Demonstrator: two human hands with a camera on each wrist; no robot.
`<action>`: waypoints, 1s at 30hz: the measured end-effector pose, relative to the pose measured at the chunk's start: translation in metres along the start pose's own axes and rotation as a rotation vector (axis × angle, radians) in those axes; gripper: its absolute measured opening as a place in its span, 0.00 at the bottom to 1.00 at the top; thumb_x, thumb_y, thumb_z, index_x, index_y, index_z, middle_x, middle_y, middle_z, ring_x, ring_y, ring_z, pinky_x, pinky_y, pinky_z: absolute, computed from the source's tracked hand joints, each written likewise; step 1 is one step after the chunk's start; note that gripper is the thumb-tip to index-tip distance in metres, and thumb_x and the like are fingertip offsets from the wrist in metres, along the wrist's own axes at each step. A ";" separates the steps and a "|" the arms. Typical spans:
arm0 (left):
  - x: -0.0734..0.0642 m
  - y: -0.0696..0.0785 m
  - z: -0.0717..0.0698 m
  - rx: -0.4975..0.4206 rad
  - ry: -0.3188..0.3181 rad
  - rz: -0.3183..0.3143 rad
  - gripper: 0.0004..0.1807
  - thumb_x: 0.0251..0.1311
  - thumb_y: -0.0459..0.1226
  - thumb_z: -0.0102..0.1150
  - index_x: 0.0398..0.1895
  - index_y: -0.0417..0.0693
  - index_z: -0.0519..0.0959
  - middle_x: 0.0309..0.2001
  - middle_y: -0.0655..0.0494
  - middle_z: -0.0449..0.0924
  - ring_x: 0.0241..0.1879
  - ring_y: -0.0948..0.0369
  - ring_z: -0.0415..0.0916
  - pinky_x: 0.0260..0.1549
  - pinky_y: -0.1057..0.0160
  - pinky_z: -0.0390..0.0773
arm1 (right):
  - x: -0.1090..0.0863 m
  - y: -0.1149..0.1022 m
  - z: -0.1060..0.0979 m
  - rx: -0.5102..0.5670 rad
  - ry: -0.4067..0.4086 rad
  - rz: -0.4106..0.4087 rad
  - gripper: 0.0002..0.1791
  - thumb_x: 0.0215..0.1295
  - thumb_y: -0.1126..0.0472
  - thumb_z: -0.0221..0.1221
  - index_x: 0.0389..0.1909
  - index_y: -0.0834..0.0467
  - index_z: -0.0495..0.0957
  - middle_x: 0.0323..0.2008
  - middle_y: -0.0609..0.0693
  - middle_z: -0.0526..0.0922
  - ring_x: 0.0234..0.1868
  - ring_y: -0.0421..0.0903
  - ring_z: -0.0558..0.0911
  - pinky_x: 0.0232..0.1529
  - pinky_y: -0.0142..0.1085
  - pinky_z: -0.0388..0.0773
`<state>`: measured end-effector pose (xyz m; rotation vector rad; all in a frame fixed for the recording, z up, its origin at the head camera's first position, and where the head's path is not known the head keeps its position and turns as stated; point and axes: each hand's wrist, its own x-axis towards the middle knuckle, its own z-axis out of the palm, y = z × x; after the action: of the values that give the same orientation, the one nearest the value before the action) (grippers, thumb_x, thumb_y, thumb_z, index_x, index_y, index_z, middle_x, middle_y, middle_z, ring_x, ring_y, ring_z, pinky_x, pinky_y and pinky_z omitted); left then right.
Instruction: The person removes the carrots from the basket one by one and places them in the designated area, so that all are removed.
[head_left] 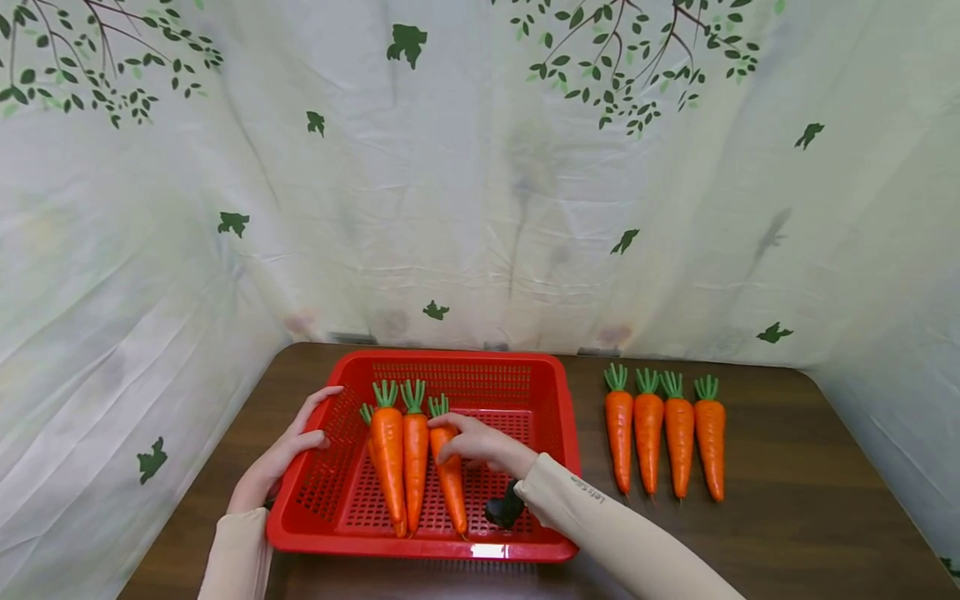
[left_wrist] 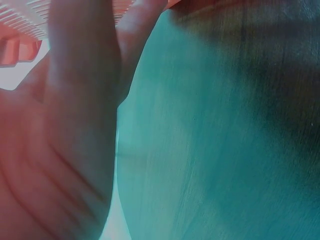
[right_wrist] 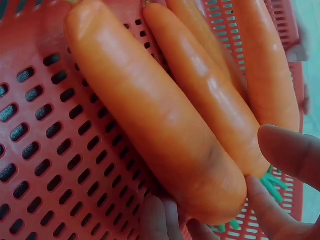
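A red plastic basket (head_left: pixel 551 417) holds several orange carrots with green tops; the rightmost carrot (head_left: pixel 452 487) leans toward the front wall. My left hand (head_left: pixel 288 450) grips the basket's left rim, with finger and thumb over it. In the left wrist view, the hand's near side fills the left part. My right hand (head_left: pixel 480 442) is over the upper end of the rightmost carrot. In the right wrist view, its index finger (right_wrist: pixel 267 210) touches that carrot's side, while the thumb (right_wrist: pixel 290 150) stands apart from it. Other fingertips lie at the carrot's opposite side.
Several more carrots (head_left: pixel 679 442) lie in a row on the brown wooden table (head_left: pixel 795 500), right of the basket. A black object (head_left: pixel 504 508) shows below my right wrist. Behind the table hangs a pale curtain (head_left: pixel 480 208) with leaf prints.
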<state>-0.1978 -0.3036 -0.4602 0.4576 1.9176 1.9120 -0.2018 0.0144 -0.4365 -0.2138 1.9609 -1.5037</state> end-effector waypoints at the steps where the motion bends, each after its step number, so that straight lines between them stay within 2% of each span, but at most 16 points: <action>1: 0.000 0.000 0.000 0.002 0.000 -0.001 0.38 0.60 0.27 0.38 0.72 0.58 0.44 0.64 0.34 0.45 0.52 0.47 0.69 0.43 0.46 0.77 | 0.000 0.000 0.000 -0.004 0.002 -0.002 0.30 0.54 0.70 0.60 0.61 0.55 0.71 0.57 0.55 0.69 0.45 0.50 0.73 0.43 0.49 0.76; 7: -0.001 0.000 0.000 0.003 -0.007 0.003 0.37 0.62 0.28 0.39 0.73 0.58 0.44 0.64 0.36 0.46 0.53 0.48 0.68 0.44 0.46 0.77 | 0.004 0.004 0.001 -0.012 0.050 -0.043 0.29 0.50 0.74 0.61 0.56 0.58 0.73 0.49 0.55 0.72 0.37 0.48 0.73 0.32 0.41 0.74; 11: -0.001 0.000 0.000 0.002 -0.001 -0.001 0.38 0.60 0.27 0.38 0.72 0.59 0.44 0.64 0.35 0.45 0.53 0.48 0.69 0.43 0.46 0.77 | 0.003 0.004 0.001 -0.030 0.096 -0.092 0.29 0.45 0.76 0.62 0.53 0.60 0.73 0.43 0.56 0.73 0.33 0.48 0.71 0.29 0.40 0.72; 16: 0.000 0.000 0.000 0.001 0.006 -0.007 0.39 0.59 0.27 0.38 0.72 0.59 0.44 0.65 0.34 0.43 0.52 0.48 0.69 0.43 0.45 0.77 | 0.002 0.002 0.000 -0.072 0.129 -0.146 0.28 0.43 0.77 0.63 0.49 0.60 0.73 0.41 0.55 0.73 0.33 0.48 0.72 0.30 0.40 0.73; 19: -0.001 0.001 0.001 0.002 0.007 -0.008 0.38 0.59 0.27 0.38 0.72 0.59 0.44 0.65 0.34 0.43 0.52 0.48 0.69 0.43 0.45 0.77 | 0.001 -0.001 -0.001 -0.076 0.134 -0.162 0.27 0.44 0.77 0.64 0.48 0.59 0.73 0.43 0.55 0.72 0.36 0.49 0.72 0.34 0.40 0.74; 30: -0.002 0.003 0.002 0.008 -0.003 -0.002 0.36 0.63 0.28 0.37 0.73 0.60 0.44 0.64 0.37 0.46 0.53 0.49 0.69 0.44 0.47 0.77 | -0.005 -0.009 -0.011 0.097 0.103 -0.199 0.24 0.52 0.74 0.62 0.50 0.59 0.70 0.48 0.55 0.69 0.38 0.50 0.75 0.36 0.41 0.77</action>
<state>-0.1955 -0.3026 -0.4571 0.4603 1.9235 1.9023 -0.2066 0.0223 -0.4251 -0.3025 1.9884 -1.7653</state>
